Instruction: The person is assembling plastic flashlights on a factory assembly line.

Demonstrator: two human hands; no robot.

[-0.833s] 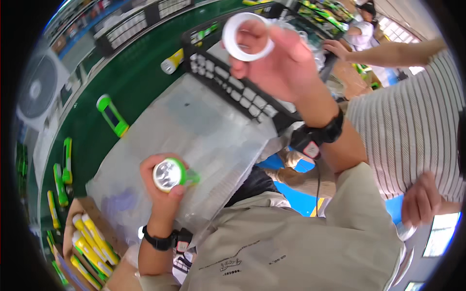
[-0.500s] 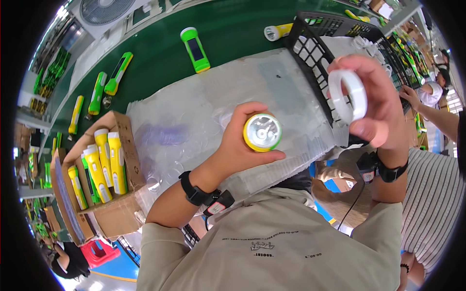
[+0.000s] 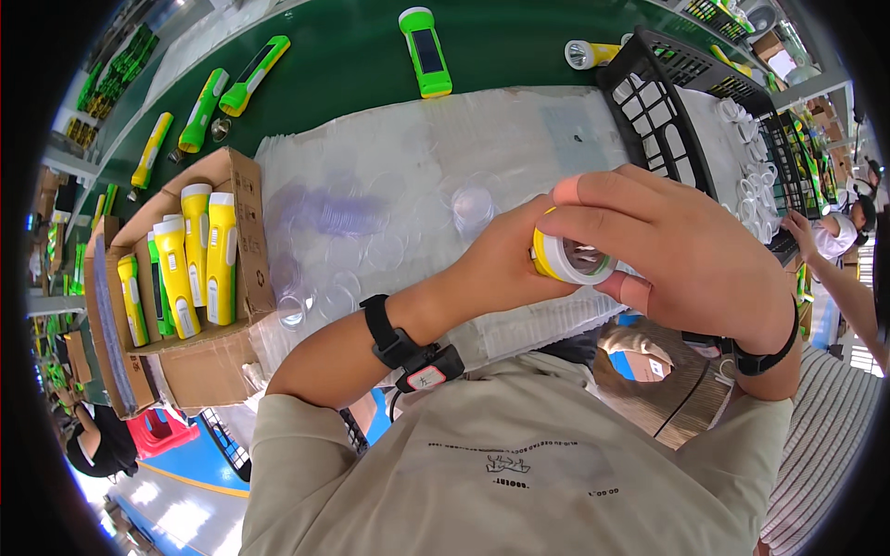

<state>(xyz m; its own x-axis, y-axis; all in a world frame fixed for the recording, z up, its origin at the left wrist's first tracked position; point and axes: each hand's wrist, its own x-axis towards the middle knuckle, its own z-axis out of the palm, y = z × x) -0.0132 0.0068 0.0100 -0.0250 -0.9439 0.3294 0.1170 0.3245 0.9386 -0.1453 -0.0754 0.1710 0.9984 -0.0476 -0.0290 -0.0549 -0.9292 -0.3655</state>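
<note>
1 yellow flashlight point(image 3: 545, 263) sits tilted in the left hand point(image 3: 501, 261), its shiny head facing the right hand point(image 3: 677, 246), its lower body hidden. 1 white ring point(image 3: 562, 263), under the right fingertips, encircles the head; full seating cannot be told.

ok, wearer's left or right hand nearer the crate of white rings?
Right: right hand is close beside the crate, at the white ring; left hand is farther left, around the flashlight.
</note>
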